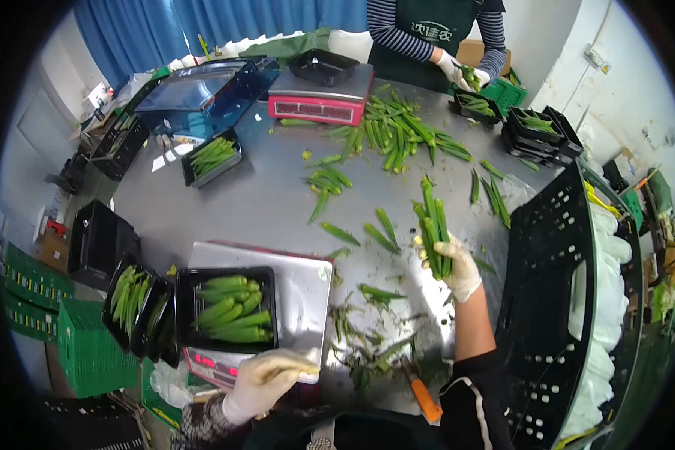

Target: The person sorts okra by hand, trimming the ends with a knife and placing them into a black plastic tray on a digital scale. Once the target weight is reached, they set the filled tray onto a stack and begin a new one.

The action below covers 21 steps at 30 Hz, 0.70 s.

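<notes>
My right hand [457, 266], in a pale glove, is closed around a bunch of okra pods [430, 225] held upright over the steel table [262, 202]. My left hand [266, 379], also gloved, rests at the near edge of a scale [307, 289], fingers curled; I cannot make out anything in it. A black tray filled with okra [231, 309] sits on that scale. Loose okra pods [397, 131] lie scattered across the far half of the table.
A black crate [547, 300] stands at the right. Filled black trays [131, 300] sit left of the scale, green crates [86, 349] below. A second scale [319, 94] is at the back. A person in an apron [435, 34] handles okra there. An orange-handled knife [425, 399] lies near me.
</notes>
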Motion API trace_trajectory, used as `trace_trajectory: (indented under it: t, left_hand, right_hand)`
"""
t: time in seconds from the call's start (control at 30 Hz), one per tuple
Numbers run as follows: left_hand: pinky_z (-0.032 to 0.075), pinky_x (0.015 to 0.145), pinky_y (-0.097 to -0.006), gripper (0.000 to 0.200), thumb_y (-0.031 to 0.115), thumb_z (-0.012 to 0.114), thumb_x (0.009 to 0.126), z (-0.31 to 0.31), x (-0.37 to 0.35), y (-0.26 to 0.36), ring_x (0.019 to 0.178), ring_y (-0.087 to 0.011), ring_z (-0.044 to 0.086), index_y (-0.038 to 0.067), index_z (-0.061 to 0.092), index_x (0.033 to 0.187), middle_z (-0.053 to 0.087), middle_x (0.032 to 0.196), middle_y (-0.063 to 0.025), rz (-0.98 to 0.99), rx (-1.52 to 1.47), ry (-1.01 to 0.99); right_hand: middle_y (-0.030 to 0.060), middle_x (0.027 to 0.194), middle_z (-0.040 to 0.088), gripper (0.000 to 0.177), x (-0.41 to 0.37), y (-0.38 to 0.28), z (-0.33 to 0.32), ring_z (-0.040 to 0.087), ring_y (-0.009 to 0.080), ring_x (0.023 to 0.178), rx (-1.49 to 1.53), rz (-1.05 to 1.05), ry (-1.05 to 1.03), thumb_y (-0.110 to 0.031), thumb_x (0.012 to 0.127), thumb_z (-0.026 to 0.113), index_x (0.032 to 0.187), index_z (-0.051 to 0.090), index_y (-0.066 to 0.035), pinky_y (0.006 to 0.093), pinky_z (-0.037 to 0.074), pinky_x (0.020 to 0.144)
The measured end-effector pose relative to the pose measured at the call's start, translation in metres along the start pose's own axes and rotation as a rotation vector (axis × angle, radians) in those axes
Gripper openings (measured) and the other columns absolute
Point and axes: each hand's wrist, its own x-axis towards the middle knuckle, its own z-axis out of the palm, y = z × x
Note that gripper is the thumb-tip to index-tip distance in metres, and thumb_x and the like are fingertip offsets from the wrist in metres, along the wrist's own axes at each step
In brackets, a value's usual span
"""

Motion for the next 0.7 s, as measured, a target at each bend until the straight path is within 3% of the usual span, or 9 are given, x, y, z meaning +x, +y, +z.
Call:
trace_trajectory:
  t: [0.1,0.17,0.23,0.3,0.37,0.5,0.53,0.7]
  left_hand:
    - [0.047,0.086,-0.0316,0.022,0.011,0.053,0.09,0.016,0.007,0.007,0.095,-0.0206,0.061,-0.004,0.059,0.105,0.063,0.103,-0.0144,-0.059,-0.003,-0.146]
    - [0.046,0.088,-0.0323,0.035,0.012,0.054,0.089,0.034,0.01,-0.006,0.1,-0.0198,0.059,-0.003,0.049,0.121,0.059,0.113,-0.0149,-0.124,-0.281,-0.114]
    - [0.043,0.092,-0.0334,0.051,0.013,0.055,0.09,0.048,0.019,-0.017,0.109,-0.0193,0.053,-0.002,0.034,0.134,0.05,0.126,-0.0155,-0.078,-0.353,-0.13]
    - [0.041,0.095,-0.0345,0.059,0.016,0.055,0.09,0.066,0.029,-0.027,0.117,-0.0198,0.047,-0.002,0.025,0.138,0.042,0.132,-0.0171,-0.155,-0.5,-0.09]
    - [0.039,0.096,-0.0351,0.062,0.016,0.056,0.09,0.075,0.045,-0.027,0.118,-0.0209,0.045,-0.004,0.023,0.137,0.039,0.134,-0.0186,-0.186,-0.632,-0.297]
    - [0.042,0.095,-0.0388,0.047,0.013,0.053,0.088,0.086,0.056,-0.068,0.112,-0.0254,0.051,-0.004,0.036,0.129,0.049,0.124,-0.0207,-0.478,-0.846,-0.226]
    - [0.043,0.094,-0.0412,0.042,0.01,0.05,0.086,0.09,0.055,-0.073,0.111,-0.0288,0.052,-0.002,0.042,0.125,0.052,0.12,-0.0215,-0.458,-0.917,-0.127]
    - [0.036,0.1,-0.0486,0.051,0.005,0.046,0.08,0.087,0.05,-0.083,0.116,-0.0338,0.047,-0.001,0.037,0.13,0.048,0.124,-0.0238,-0.504,-1.17,-0.237]
  right_hand:
    - [0.0215,0.109,0.057,0.055,-0.064,0.019,0.046,0.062,0.0263,0.084,0.107,0.04,-0.053,-0.011,0.08,0.059,0.129,0.038,0.004,0.0331,0.055,0.067]
    - [0.0209,0.11,0.057,0.056,-0.104,0.035,0.075,0.062,0.0256,0.085,0.134,0.072,-0.046,-0.011,0.079,0.06,0.128,0.039,0.004,0.0324,0.054,0.068]
    - [0.0177,0.11,0.057,0.056,-0.139,0.049,0.101,0.061,0.0231,0.085,0.165,0.117,-0.005,-0.011,0.078,0.062,0.128,0.041,0.003,0.0312,0.053,0.069]
    - [0.0151,0.111,0.058,0.055,-0.164,0.064,0.122,0.061,0.0211,0.085,0.089,0.151,0.021,-0.01,0.078,0.062,0.128,0.042,0.002,0.0291,0.051,0.071]
    - [0.0114,0.114,0.058,0.052,-0.184,0.079,0.135,0.061,0.0179,0.087,-0.072,0.177,0.1,-0.002,0.08,0.057,0.129,0.042,-0.002,0.0273,0.048,0.074]
    - [0.0144,0.119,0.055,0.057,-0.218,0.099,0.15,0.06,0.0197,0.091,0.036,0.083,0.256,0.0,0.08,0.053,0.134,0.036,-0.001,0.0285,0.051,0.075]
    - [0.0155,0.118,0.054,0.057,-0.226,0.107,0.147,0.061,0.0205,0.09,0.084,0.048,0.32,-0.002,0.08,0.054,0.134,0.036,0.001,0.0291,0.052,0.074]
    - [0.014,0.106,0.058,0.051,-0.272,0.137,0.117,0.061,0.0198,0.081,0.268,-0.048,0.407,-0.008,0.08,0.052,0.129,0.039,0.001,0.0301,0.054,0.063]
